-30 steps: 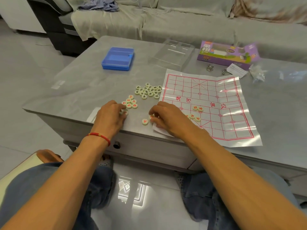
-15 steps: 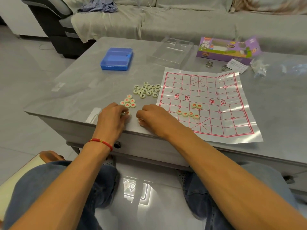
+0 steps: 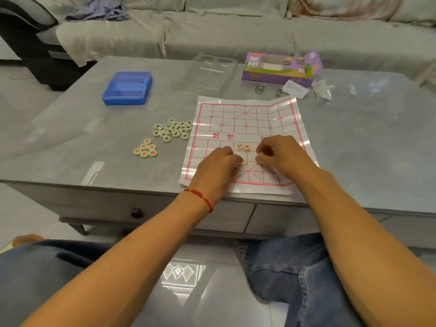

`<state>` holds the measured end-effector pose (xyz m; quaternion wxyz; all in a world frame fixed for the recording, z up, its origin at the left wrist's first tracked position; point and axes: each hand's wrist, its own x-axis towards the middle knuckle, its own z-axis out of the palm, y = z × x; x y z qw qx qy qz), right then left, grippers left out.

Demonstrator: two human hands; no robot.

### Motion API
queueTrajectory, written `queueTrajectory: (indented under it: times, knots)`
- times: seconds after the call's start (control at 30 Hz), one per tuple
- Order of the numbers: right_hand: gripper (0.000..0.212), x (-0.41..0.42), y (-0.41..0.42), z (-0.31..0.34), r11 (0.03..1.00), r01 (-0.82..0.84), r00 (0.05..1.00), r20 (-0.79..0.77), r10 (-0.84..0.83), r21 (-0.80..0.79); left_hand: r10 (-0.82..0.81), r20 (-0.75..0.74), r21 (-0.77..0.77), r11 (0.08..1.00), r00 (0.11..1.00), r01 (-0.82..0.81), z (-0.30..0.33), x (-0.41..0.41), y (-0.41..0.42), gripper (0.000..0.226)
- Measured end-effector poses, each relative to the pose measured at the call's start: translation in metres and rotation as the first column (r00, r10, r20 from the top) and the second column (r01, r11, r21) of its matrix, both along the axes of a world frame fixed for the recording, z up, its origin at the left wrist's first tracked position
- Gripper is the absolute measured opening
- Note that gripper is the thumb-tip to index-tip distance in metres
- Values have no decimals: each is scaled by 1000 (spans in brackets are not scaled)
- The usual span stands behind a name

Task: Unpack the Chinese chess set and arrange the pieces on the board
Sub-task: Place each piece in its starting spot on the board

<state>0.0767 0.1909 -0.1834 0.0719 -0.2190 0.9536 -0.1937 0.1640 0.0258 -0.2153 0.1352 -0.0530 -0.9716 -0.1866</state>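
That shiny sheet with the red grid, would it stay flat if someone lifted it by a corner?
Probably not. The board sheet shows fold creases and its far right corner lifts off the table, so it looks thin and floppy. Its glossy glare suggests slick plastic that may slide if pushed. The two pieces on it would likely slip off.

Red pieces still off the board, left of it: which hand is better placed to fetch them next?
Left. The left hand is nearer the red pieces; the right hand would have to cross over it.
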Motion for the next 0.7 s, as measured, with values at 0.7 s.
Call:
queueTrajectory:
  times: [0.7]
  knots:
    - [33, 5, 8, 5, 999, -32, 998, -55, 30, -37, 28, 48, 134, 990, 998, -34, 1, 8, -13, 41]
